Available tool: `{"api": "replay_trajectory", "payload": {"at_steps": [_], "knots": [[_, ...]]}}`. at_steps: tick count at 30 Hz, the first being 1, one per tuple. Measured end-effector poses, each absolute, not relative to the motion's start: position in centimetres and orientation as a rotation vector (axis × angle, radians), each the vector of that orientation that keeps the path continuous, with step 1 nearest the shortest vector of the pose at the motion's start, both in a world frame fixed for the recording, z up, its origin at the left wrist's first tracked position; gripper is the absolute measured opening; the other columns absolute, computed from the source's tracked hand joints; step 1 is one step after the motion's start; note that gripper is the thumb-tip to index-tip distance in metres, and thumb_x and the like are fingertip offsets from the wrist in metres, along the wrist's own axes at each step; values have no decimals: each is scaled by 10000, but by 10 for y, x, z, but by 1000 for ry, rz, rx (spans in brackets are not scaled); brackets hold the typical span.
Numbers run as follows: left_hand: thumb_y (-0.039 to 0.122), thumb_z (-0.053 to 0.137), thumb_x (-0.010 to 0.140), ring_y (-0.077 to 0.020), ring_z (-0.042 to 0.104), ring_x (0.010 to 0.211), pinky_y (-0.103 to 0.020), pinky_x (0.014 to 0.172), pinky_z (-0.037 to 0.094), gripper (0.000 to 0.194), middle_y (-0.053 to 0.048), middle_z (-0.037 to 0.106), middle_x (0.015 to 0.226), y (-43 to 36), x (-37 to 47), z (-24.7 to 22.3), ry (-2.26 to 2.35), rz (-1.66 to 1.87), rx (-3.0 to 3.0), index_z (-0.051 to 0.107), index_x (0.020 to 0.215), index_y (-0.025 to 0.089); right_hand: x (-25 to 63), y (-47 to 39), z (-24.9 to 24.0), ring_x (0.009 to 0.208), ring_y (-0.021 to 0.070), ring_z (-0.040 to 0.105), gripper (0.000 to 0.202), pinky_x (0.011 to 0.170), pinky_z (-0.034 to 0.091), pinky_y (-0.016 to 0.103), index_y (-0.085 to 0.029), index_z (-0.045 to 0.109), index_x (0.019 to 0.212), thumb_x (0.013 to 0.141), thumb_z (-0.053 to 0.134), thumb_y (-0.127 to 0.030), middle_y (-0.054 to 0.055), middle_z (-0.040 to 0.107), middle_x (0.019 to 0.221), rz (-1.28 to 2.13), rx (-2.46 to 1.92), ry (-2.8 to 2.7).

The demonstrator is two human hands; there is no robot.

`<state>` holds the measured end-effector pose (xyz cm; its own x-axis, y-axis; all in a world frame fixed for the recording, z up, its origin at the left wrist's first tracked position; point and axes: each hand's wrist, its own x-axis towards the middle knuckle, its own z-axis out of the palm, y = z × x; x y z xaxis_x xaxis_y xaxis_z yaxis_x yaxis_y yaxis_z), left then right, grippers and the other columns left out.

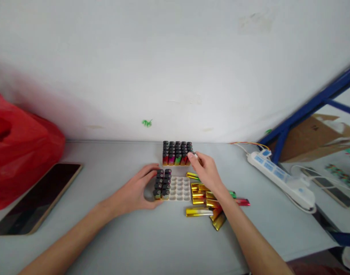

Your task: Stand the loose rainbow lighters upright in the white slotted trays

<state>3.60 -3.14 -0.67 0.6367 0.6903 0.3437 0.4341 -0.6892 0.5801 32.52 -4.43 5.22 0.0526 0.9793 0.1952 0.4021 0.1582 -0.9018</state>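
Observation:
A white tray with rows of round wells lies in the middle of the table. Two rows of black-topped lighters stand upright in its left part; the wells to the right hold nothing. My left hand curves round the tray's left end, fingers behind and thumb in front. Behind it stands a full block of lighters with shiny coloured bodies. My right hand is closed in a pinch at that block's right end, on what looks like a lighter, mostly hidden by the fingers. Beneath this hand lies a pile of shiny gold tubes.
A red bag and a dark tablet-like device lie at the left. On the right are a white power strip with cables, a blue metal frame and a cardboard box. A white wall rises behind the table.

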Motion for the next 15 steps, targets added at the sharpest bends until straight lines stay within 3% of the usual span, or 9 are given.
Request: {"api": "replay_trajectory", "payload": {"at_steps": [3, 7, 15], "knots": [[427, 950, 784, -374, 694, 1398, -545, 1255, 572, 663, -152, 680, 1508, -33, 35, -6, 883, 779, 2410, 687, 1362, 237, 319, -55, 44, 568, 114, 331, 567, 575, 245, 308, -262, 365, 599, 995, 584, -603, -65, 343, 549, 589, -1503, -1599], [471, 947, 795, -386, 681, 1427, -557, 1266, 564, 676, -173, 670, 1538, -33, 33, -8, 875, 762, 2419, 690, 1370, 227, 321, -63, 44, 533, 111, 346, 421, 569, 245, 307, -267, 389, 623, 959, 520, -483, -70, 360, 544, 536, -1534, -1627], [495, 965, 766, -404, 691, 1419, -580, 1267, 563, 685, -178, 668, 1561, -31, 32, -3, 900, 709, 2375, 725, 1353, 233, 318, -68, 45, 542, 120, 351, 464, 573, 271, 298, -266, 414, 652, 1010, 511, -545, -71, 381, 545, 541, -1523, -1660]]}}
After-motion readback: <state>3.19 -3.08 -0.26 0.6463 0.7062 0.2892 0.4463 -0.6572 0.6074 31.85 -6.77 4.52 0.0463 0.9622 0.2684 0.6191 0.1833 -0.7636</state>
